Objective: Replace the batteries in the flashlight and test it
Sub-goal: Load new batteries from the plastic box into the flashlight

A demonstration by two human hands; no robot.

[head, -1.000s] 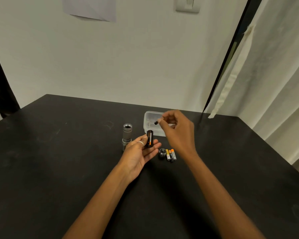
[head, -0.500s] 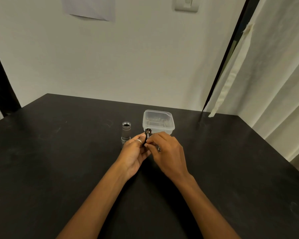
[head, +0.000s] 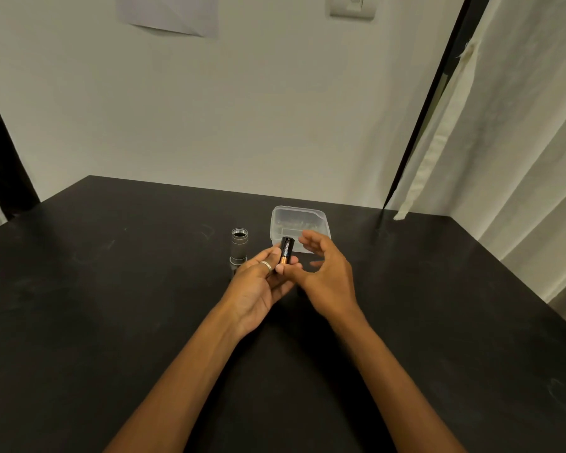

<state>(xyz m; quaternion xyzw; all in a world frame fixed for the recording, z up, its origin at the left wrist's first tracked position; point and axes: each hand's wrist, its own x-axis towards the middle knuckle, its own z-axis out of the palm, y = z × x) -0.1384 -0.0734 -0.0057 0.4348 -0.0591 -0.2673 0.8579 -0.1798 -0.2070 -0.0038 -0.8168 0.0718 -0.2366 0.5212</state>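
My left hand (head: 258, 289), a ring on one finger, is shut on a black battery holder (head: 286, 250) and keeps it upright just above the table. A black-and-copper battery shows in the holder's side. My right hand (head: 331, 276) hovers right beside the holder with fingers spread and nothing in it; its thumb lies near the holder's lower end. The grey flashlight body (head: 239, 245) stands upright on the table to the left of my left hand, open end up. The loose batteries and the cap seen earlier are hidden behind my right hand.
A clear plastic container (head: 311, 217) sits just behind my hands on the black table (head: 111, 305). A white wall rises at the table's far edge. A pale curtain (head: 504, 158) hangs along the right side.
My right hand came down from above the container, closed in on the holder in my left hand, and has now drawn back to the right with fingers spread.
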